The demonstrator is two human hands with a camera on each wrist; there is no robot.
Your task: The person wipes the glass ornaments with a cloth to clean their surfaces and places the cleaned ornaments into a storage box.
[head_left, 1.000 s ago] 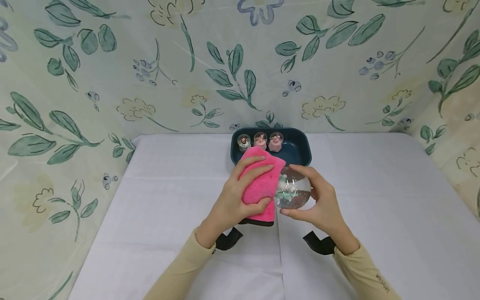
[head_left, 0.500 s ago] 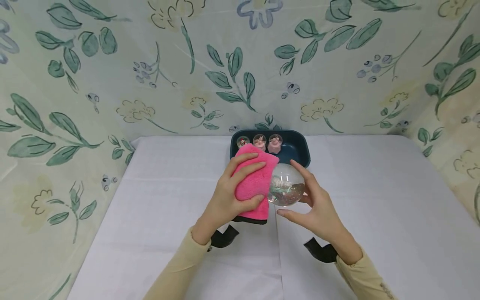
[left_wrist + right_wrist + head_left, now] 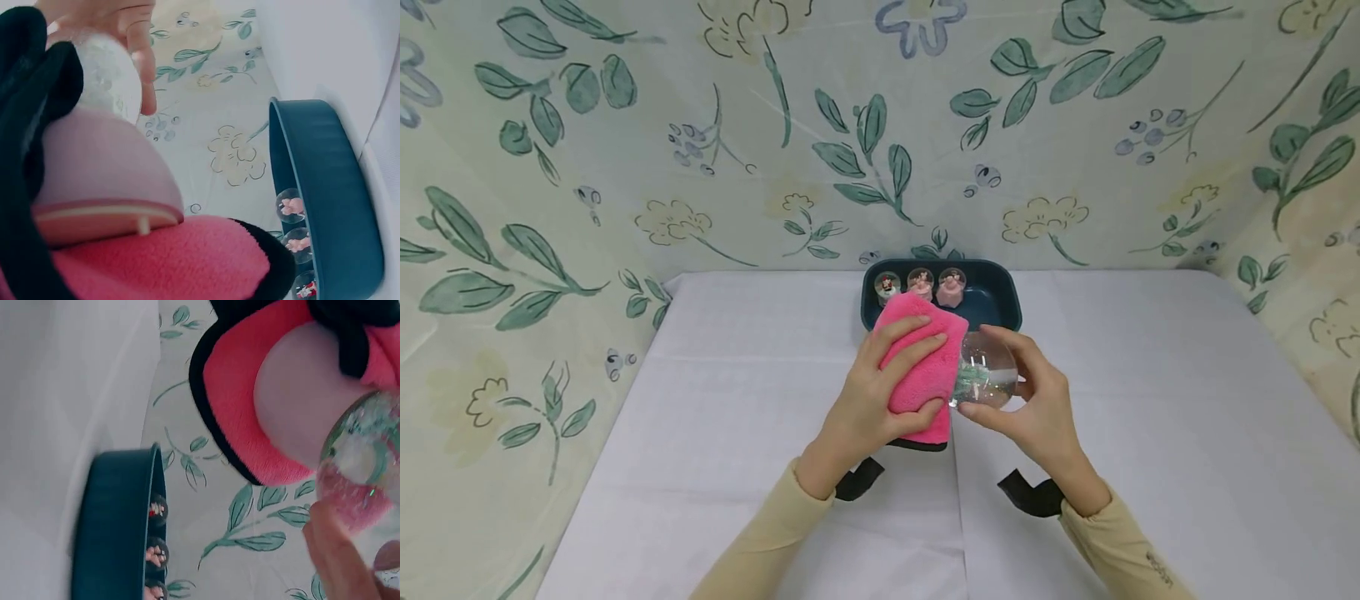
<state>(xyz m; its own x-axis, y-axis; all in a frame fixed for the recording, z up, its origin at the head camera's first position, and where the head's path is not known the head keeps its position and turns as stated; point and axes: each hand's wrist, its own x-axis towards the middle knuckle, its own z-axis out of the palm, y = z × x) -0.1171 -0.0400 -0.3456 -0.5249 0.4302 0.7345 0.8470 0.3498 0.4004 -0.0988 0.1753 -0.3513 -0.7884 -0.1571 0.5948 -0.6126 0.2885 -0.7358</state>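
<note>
My left hand (image 3: 867, 402) grips a bright pink plush cloth (image 3: 925, 375) with dark edging. Wrapped in the cloth is the pale pink base (image 3: 106, 165) of a snow globe (image 3: 991, 371), seen in the left wrist view. The globe lies on its side, its clear ball of glittery liquid pointing right in the head view. Around that ball curl the thumb and fingers of my right hand (image 3: 1041, 400). In the right wrist view the ball (image 3: 362, 456) shows green and pink glints. Most of the base is hidden from the head camera.
Behind the hands stands a dark blue tray (image 3: 1017, 300) with three small snow globes (image 3: 951, 287) in its left part. A white cloth (image 3: 737, 392) covers the table. Floral fabric (image 3: 880, 125) hangs at the back and sides.
Both hands and the snow globe first shifted slightly left, then back right. My right thumb came off the ball half a second ago and touches it again now.
</note>
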